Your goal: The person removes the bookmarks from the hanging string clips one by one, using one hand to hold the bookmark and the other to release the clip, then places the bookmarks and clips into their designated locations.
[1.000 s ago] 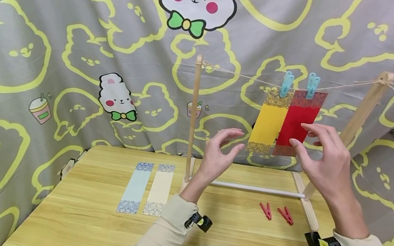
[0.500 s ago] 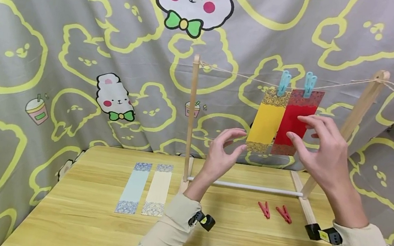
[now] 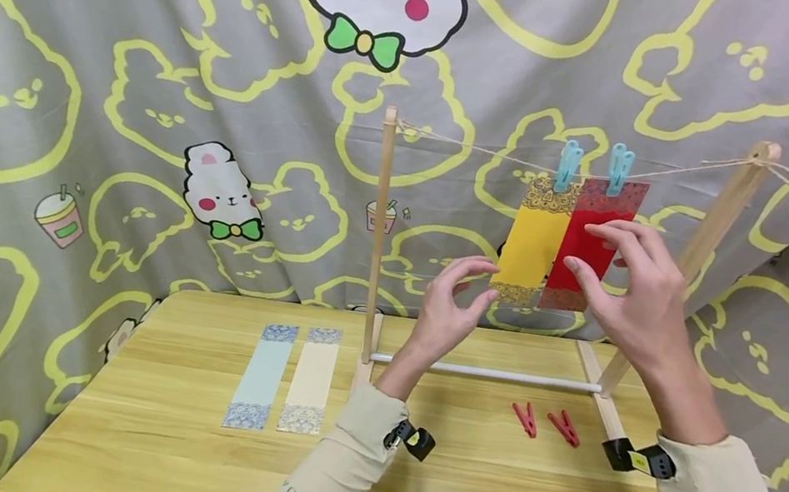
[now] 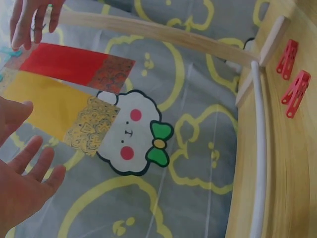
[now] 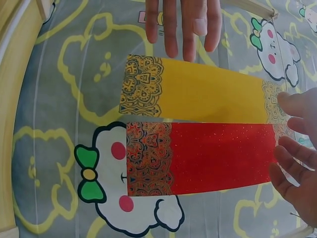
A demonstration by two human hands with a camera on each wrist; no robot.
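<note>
The left grip (image 3: 448,308) holds nothing: thumb and fingers curve apart just beside the yellow card (image 3: 531,244), and I can't tell whether a fingertip brushes its edge. The right grip (image 3: 647,302) is just as bare, its fingers spread in front of the red card (image 5: 223,157); contact there is also unclear to me.

Neither card seems to need a hand. Above the grips, a blue peg (image 3: 568,166) clips the yellow one to the string (image 3: 484,149) and a second blue peg (image 3: 620,170) the red one, so both hang side by side. The hands probably frame the pair to steady or straighten it.

Farther out, a post (image 3: 378,227) left of the left grip and another post (image 3: 725,208) behind the right grip carry the string, apparently to keep it taut enough. Below the right grip, two red pegs (image 3: 525,420) lie on the desk (image 3: 181,468), perhaps meant for the cream card (image 3: 311,377) and pale blue card (image 3: 263,375) lying flat, left of the left grip.
</note>
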